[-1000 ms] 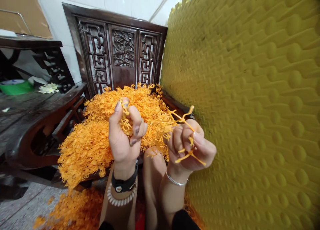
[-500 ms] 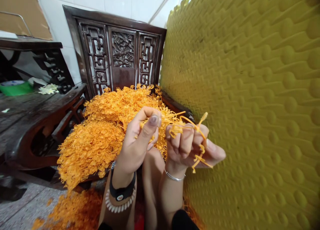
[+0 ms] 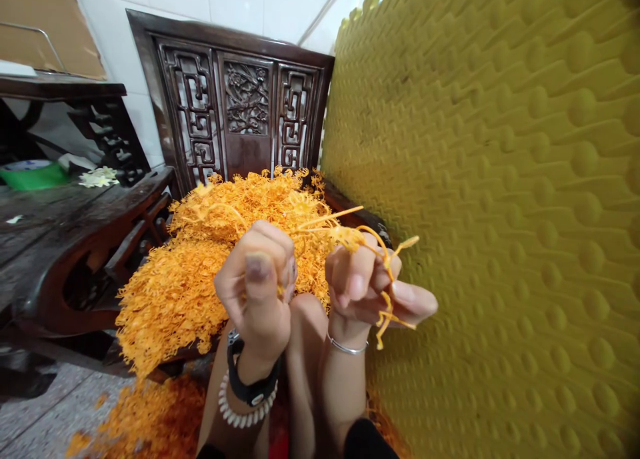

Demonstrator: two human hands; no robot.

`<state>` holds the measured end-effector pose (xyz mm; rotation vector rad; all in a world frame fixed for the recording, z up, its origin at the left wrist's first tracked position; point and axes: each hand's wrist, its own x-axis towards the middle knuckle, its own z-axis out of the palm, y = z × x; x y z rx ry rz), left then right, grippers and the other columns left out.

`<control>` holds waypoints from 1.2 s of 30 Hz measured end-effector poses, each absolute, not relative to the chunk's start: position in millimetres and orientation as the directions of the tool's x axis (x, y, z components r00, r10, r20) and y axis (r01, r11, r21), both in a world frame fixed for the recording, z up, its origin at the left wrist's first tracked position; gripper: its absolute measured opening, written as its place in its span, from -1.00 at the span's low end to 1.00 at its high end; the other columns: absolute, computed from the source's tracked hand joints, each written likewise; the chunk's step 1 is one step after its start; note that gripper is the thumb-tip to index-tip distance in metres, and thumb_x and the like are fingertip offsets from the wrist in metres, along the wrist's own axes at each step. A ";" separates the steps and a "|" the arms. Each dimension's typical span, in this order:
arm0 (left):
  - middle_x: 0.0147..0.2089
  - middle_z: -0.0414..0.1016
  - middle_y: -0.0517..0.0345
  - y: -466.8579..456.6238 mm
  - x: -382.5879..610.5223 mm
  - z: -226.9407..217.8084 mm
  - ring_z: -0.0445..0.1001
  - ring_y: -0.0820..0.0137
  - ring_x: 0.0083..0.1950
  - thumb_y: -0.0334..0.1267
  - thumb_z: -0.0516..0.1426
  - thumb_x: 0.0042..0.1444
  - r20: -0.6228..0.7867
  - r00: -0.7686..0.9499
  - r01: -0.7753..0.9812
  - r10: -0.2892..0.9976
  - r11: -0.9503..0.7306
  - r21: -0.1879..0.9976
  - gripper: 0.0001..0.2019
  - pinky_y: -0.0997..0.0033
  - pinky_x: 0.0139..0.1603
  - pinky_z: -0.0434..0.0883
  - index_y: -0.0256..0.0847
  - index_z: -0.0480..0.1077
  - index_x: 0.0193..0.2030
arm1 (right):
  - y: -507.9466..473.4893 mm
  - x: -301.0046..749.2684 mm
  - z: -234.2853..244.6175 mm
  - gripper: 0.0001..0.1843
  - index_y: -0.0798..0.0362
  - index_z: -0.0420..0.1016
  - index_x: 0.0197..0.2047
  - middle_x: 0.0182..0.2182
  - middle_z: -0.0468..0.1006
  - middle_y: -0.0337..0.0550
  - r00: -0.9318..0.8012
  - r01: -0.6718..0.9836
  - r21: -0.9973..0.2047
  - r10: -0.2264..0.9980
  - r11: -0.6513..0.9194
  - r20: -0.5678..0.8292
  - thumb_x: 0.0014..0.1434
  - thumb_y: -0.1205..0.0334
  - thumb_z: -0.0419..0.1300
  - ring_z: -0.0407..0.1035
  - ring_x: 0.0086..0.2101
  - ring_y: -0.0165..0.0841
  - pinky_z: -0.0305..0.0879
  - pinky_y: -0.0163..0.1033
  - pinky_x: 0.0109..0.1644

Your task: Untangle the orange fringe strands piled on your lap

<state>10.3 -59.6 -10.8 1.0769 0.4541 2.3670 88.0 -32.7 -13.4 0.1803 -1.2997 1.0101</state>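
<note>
Head view. I log the left hand (image 3: 257, 289), fisted on orange strands (image 3: 327, 236); right hand (image 3: 367, 282) at its 3 o'clock, fingers curled, pinching the same strands, ends dangling below. A large orange pile (image 3: 200, 266) lies on the carved bench (image 3: 240, 99) at 12 o'clock. Scraps on the floor (image 3: 45, 406) at 7 o'clock. Yellow foam mat (image 3: 500, 212) at 3 o'clock. I judge most of the pile unhandled.

left hand (image 3: 257, 292) fisted, right hand (image 3: 367, 286) curled, close together
</note>
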 end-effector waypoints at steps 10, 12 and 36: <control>-0.62 0.08 0.19 -53.3 -2.0 -23.9 0.07 0.45 -0.54 0.23 -0.13 0.05 0.661 -0.036 -0.224 0.749 -0.651 0.725 -0.44 0.39 -0.53 0.03 -0.21 0.17 -0.68 | -28.7 88.8 -22.3 -0.58 0.03 -0.13 -0.74 -0.87 0.19 -0.36 -0.243 -0.758 -0.482 0.495 0.440 0.834 -0.06 0.21 0.06 -0.05 -0.85 -0.57 -0.15 -0.43 -0.82; -0.63 0.12 0.19 -57.8 -3.0 -21.7 0.13 0.45 -0.52 0.10 -0.04 0.10 0.646 -0.021 -0.225 0.763 -0.633 0.741 -0.52 0.40 -0.48 0.10 -0.21 0.17 -0.68 | -31.5 89.3 -22.1 -0.57 0.03 -0.11 -0.76 -0.85 0.22 -0.34 -0.248 -0.721 -0.517 0.523 0.462 0.815 -0.07 0.19 0.08 -0.01 -0.83 -0.56 -0.11 -0.41 -0.79; -0.44 0.40 0.24 -37.2 -31.5 -27.1 0.35 0.48 -0.36 -0.32 0.23 -0.07 0.669 0.018 -0.210 0.743 -0.651 0.729 -0.94 0.50 -0.31 0.30 -0.19 0.42 -0.43 | -44.3 95.0 -17.3 -0.82 -0.07 0.56 -0.33 -0.31 0.57 -0.26 -0.071 -0.400 -0.777 0.828 0.486 0.555 0.11 0.15 0.12 0.42 -0.20 -0.41 0.30 -0.24 0.02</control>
